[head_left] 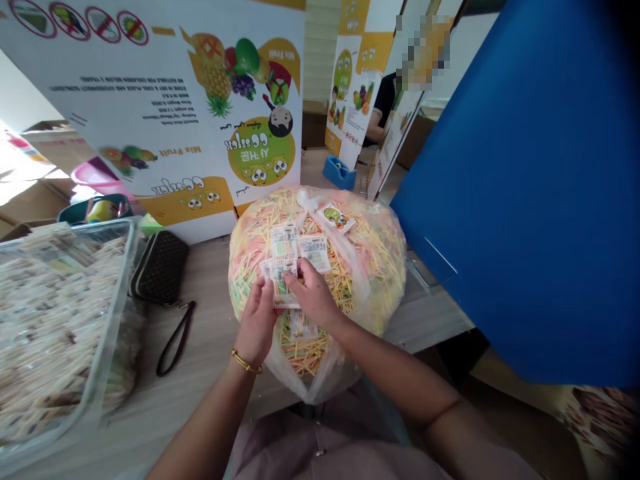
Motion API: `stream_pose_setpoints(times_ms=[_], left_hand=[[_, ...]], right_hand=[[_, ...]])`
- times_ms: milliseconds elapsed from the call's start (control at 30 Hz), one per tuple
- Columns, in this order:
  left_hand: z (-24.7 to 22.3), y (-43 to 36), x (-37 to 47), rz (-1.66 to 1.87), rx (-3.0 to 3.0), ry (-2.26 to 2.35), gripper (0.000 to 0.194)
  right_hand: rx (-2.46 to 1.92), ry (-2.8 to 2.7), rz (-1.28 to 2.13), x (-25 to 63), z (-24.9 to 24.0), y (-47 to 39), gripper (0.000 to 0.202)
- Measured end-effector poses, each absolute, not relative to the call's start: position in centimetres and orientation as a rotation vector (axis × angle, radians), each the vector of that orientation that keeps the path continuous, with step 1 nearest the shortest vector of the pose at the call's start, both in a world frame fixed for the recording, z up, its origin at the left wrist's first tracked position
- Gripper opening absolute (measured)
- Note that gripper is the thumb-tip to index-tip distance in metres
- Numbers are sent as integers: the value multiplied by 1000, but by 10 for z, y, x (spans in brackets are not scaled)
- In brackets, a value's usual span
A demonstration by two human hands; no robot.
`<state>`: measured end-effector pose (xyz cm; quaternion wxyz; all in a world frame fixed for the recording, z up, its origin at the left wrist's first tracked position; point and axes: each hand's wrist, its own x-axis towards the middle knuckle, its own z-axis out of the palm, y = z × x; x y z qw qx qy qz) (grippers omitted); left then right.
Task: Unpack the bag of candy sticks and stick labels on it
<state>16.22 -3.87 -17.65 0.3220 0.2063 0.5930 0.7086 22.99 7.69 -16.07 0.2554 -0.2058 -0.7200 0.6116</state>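
Note:
A small clear printed sachet point(284, 295) is pinched between both hands above a big plastic bag. My left hand point(259, 313) grips its left edge, and my right hand point(316, 293) has thumb and finger on its right side. The large clear bag point(385, 267) bulges with thin pastel candy sticks point(307, 360). More sachets lie on the sticks: one sachet point(284, 240) above the hands, another sachet point(316, 252) to its right, and one sachet point(303, 327) below. A small white fruit-printed packet point(336, 218) rests near the bag's top.
On the left stands a clear tub point(129, 247) full of sachets, with a dark wallet point(163, 267) beside it. Printed cartons point(175, 113) rise behind. A blue tape dispenser point(340, 172) sits at the back, a large blue panel point(500, 200) at right. Another person's arm point(374, 128) shows behind the cartons.

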Motion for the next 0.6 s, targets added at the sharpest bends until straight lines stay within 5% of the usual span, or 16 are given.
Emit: stream_pose_setpoints(times_ms=[200,400,600], left_hand=[[-173,-37,155,1802,776,1564,37],[-171,-29,130,1717,1240,2489,34],[-179,-1,107,1102,1606,2818,21]], right_hand=[[-527,-2073,1766,228,-154,96,37],[-497,-2401,1216,200,-119,140,19],[-833,-2588,681,153,-118,163,23]])
